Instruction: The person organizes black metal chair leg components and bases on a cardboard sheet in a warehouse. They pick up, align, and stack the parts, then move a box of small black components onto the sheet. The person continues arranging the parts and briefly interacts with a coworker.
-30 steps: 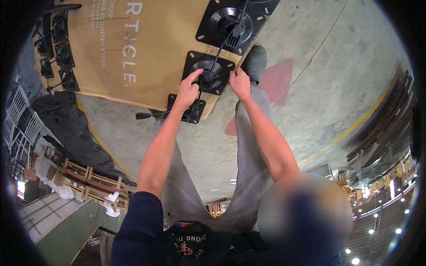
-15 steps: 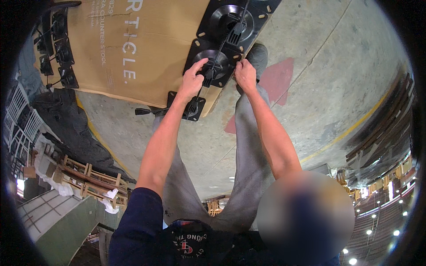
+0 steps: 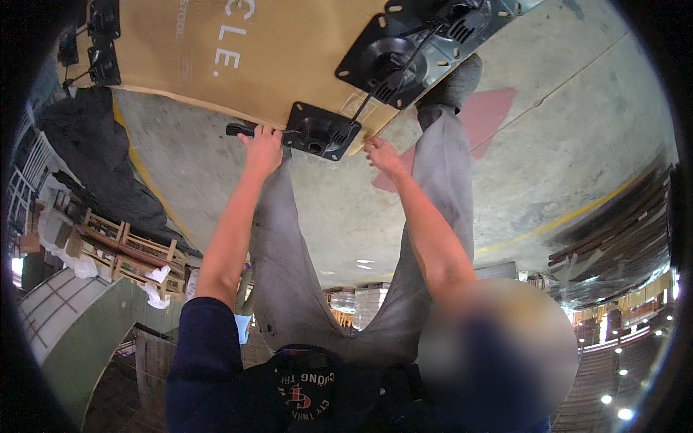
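Note:
A black swivel plate (image 3: 317, 133), square with slotted corners and a round centre, lies at the near edge of a brown cardboard carton (image 3: 278, 65). From its left side sticks a lever with a black handle (image 3: 238, 129). My left hand (image 3: 263, 149) has its fingers closed over that lever, beside the handle. At the carton's near right corner is my right hand (image 3: 384, 154), fingers curled together against the cardboard edge. Farther up the right edge lie more swivel plates (image 3: 386, 61), with a lever running from them down to the near plate.
Several more black plates (image 3: 103, 61) line the carton's left side. My shoe (image 3: 456, 83) stands beside the carton's right edge, near a red floor patch (image 3: 494, 115). Dark sheeting (image 3: 101, 162) and wooden frames (image 3: 130, 249) lie at the left; dark wrapped bundles (image 3: 613, 238) at the right.
My left hand has left the larger plates and moved down and left onto the near plate's lever. My right hand has come down the carton's edge to its corner. The view has shifted.

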`<state>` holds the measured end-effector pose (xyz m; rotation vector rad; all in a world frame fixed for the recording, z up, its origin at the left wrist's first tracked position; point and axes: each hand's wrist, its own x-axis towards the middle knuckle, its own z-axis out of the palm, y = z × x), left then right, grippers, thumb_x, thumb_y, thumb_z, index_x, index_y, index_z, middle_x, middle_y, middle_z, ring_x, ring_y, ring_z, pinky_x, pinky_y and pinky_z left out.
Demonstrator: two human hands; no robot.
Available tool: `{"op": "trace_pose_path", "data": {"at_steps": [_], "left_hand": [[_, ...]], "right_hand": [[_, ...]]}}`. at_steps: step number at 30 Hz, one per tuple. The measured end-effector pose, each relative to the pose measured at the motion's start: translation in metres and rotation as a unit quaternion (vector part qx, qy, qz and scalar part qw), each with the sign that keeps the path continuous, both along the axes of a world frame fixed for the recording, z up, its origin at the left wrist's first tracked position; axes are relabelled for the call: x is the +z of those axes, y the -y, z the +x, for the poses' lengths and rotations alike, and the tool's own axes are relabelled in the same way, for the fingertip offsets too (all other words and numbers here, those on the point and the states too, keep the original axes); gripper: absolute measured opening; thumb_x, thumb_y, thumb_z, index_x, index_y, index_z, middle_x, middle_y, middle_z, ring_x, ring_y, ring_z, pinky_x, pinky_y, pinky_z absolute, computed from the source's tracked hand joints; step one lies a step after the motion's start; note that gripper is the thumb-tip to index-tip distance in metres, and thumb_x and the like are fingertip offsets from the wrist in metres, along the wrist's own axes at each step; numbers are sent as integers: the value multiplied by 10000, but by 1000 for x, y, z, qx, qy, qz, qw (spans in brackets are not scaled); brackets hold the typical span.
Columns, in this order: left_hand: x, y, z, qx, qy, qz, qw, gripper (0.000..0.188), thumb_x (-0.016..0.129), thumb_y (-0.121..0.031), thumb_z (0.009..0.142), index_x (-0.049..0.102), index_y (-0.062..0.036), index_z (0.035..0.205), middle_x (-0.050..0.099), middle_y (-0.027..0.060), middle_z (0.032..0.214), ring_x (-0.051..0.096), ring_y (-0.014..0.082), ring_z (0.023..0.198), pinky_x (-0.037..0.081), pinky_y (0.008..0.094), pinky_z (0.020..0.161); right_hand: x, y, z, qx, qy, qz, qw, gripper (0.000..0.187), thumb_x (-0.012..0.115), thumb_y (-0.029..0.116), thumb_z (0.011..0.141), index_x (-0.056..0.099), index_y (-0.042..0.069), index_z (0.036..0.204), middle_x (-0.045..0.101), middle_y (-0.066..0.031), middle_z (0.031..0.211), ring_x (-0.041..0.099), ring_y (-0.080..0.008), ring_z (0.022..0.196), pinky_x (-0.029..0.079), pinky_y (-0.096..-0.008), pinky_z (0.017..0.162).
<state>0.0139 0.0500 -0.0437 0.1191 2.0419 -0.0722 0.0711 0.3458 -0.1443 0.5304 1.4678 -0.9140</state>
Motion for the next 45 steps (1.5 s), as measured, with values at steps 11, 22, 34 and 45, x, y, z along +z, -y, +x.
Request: {"op": "trace_pose_path", "data": {"at_steps": [11, 22, 34, 45], "left_hand": [[-7, -25, -14, 104, 5, -7, 994, 171, 565, -64, 750, 644, -72, 901, 576, 85, 998, 505, 265, 1045, 204, 754, 881], [-4, -61, -55, 130, -69, 38, 988, 125, 572, -40, 722, 648, -35, 821, 583, 90, 914, 533, 274, 973, 199, 756, 878], [-6, -59, -37, 148, -34, 17, 988, 156, 537, -79, 788, 633, -50, 907, 565, 101, 972, 519, 272, 1014, 200, 752, 867], [-7, -58, -39, 219, 75, -22, 973, 176, 552, -85, 779, 629, -50, 934, 611, 143, 991, 535, 319, 1037, 213, 774, 825]], "right_hand": [[6, 32, 14, -64, -160, 125, 977, 247, 495, 200, 851, 554, -39, 878, 615, -157, 720, 625, -262, 687, 484, -346, 601], [30, 9, -39, 69, -203, 150, 965, 260, 493, 213, 829, 527, -29, 917, 595, -297, 812, 583, -451, 793, 451, -507, 716], [26, 2, -48, 127, -180, 140, 965, 269, 502, 225, 830, 526, -35, 893, 592, -290, 813, 582, -435, 806, 449, -496, 723], [32, 4, -64, 221, -207, 126, 945, 276, 490, 257, 839, 538, -4, 914, 602, -274, 791, 599, -423, 768, 473, -504, 681]]}}
